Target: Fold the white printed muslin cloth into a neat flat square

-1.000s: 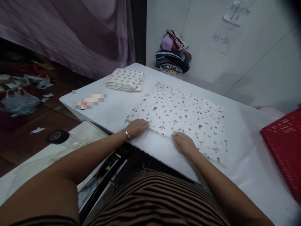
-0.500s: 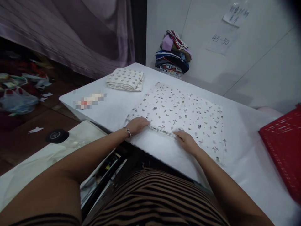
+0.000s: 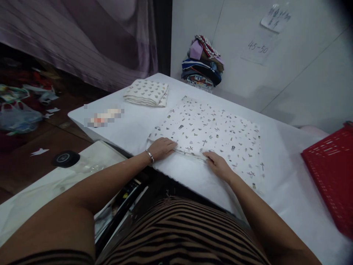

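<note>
A white printed cloth (image 3: 209,129) with small plant and animal figures lies folded in layers on the white-covered table (image 3: 286,173). At its near edge, my left hand (image 3: 162,148) grips the layers, thumb hidden beneath the fingers. Further right along that same edge, my right hand (image 3: 217,163) pinches the fold between thumb and fingers. The cloth's far part rests flat, while the near fold shows several stacked layers between my hands. Behind it on the left sits another folded cloth (image 3: 146,92) with a leaf-like pattern.
A red plastic basket (image 3: 331,173) stands at the right. Against the wall is a pile of folded clothes (image 3: 202,64). A blurred-out item (image 3: 106,117) lies at the table's left end. Lower left, a second white surface (image 3: 91,158) holds a round black object (image 3: 66,158).
Both hands stay on the cloth's near edge, almost unmoved. The whole view has shifted very slightly.
</note>
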### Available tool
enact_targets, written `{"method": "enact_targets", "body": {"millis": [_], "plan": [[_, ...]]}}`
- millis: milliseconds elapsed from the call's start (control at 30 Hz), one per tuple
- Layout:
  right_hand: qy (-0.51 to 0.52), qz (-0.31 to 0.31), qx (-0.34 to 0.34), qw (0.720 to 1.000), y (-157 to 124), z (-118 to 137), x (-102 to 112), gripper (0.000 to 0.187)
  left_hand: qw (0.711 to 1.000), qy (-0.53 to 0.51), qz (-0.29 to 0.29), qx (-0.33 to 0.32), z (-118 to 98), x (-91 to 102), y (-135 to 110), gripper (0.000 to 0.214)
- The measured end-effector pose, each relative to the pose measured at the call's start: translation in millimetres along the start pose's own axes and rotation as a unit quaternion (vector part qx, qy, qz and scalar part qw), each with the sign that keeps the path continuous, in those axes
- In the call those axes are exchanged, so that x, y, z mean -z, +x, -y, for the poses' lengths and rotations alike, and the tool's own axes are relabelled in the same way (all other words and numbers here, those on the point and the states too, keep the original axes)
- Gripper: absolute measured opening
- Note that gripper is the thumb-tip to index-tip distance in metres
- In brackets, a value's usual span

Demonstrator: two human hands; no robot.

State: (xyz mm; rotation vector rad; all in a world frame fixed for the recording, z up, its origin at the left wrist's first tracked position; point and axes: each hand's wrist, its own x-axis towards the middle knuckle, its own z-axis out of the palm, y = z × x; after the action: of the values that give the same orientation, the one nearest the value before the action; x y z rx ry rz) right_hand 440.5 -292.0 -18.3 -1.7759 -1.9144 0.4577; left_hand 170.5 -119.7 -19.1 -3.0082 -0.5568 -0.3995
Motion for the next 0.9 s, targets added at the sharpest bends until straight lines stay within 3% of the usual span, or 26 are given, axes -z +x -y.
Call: {"method": "enact_targets", "body": {"millis": [200,400,500,700,900], "plan": [[0.01,-0.006,-0.01,1.0,0,-1,2,0.034,1.0,0.008,0.0,0.002,3,-4.5,2,0.021],[-0.162,0.023,0.063,0.985,-4,13,-4,0.034,0.999,0.026,0.009,0.017,6,-9.2,7,0.021],[-0.212,0.021,0.054,0.976,-4,19,-6,0.033,0.999,0.018,0.012,0.026,8,-9.3,13,0.021],[-0.209,0.032,0.007,0.977,0,19,-2,0.029,1.0,0.015,0.024,0.013,12,-8.3,17,0.025],[-0.191,0.03,0.014,0.981,0,12,-5,0.028,0.999,0.025,-0.023,-0.035,15,-10.5,4,0.024]]}}
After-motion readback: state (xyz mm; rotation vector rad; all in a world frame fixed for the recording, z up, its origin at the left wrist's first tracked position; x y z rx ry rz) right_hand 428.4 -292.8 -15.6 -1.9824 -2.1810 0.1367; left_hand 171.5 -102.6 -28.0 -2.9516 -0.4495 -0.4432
